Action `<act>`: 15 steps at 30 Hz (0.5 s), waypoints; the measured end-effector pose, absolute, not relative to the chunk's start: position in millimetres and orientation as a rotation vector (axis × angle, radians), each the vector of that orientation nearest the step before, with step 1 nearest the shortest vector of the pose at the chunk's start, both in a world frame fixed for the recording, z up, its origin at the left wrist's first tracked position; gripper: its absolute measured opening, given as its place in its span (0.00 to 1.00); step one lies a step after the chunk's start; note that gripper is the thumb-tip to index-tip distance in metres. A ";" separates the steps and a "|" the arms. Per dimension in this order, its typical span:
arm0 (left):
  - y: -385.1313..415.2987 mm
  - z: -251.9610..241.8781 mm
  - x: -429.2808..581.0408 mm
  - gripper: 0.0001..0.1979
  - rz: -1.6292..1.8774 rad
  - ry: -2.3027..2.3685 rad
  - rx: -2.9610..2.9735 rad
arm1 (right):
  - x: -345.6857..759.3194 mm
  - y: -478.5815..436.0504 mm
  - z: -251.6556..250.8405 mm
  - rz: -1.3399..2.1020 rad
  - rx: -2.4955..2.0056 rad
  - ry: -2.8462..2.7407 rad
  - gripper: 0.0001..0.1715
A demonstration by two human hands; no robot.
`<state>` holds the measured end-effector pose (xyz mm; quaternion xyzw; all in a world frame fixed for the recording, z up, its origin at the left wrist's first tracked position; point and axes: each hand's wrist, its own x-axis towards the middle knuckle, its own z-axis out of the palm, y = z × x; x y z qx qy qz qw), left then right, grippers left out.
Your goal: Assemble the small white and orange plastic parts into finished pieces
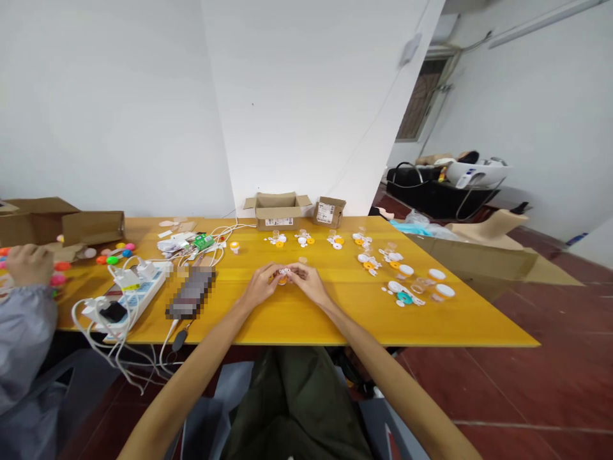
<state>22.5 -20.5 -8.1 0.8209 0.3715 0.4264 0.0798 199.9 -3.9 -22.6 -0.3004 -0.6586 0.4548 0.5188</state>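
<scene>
My left hand (261, 283) and my right hand (310, 281) meet over the table in front of me. Both are closed, their fingertips pinching a small white plastic piece (285, 271) from either side. Just below it a bit of orange (283, 280) shows, partly hidden by the fingers. A small clear cup (302, 260) stands right behind my right hand. Further back are sets of small white and orange plastic parts (306, 240), and to the left of them is a small jar with an orange-and-white lid (234, 247).
Several lidded clear jars (443, 292) and a teal ring (405, 298) lie at the right. Two cardboard boxes (276, 220) stand against the wall. Left of me are a blurred-out phone (191, 292), a cabled power strip (138, 300) and a co-worker's hand (29, 265) over colored balls.
</scene>
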 end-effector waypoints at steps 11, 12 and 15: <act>-18.5 -11.8 19.8 0.10 1.305 1.133 2.473 | 199.0 -1.6 -27.7 1.089 -0.735 -1.537 0.17; -18.1 -12.3 19.7 0.09 1.309 1.137 2.473 | 199.0 -1.6 -27.7 1.090 -0.736 -1.536 0.17; -17.8 -12.9 19.7 0.09 1.322 1.139 2.475 | 198.9 -1.8 -27.4 1.093 -0.738 -1.528 0.17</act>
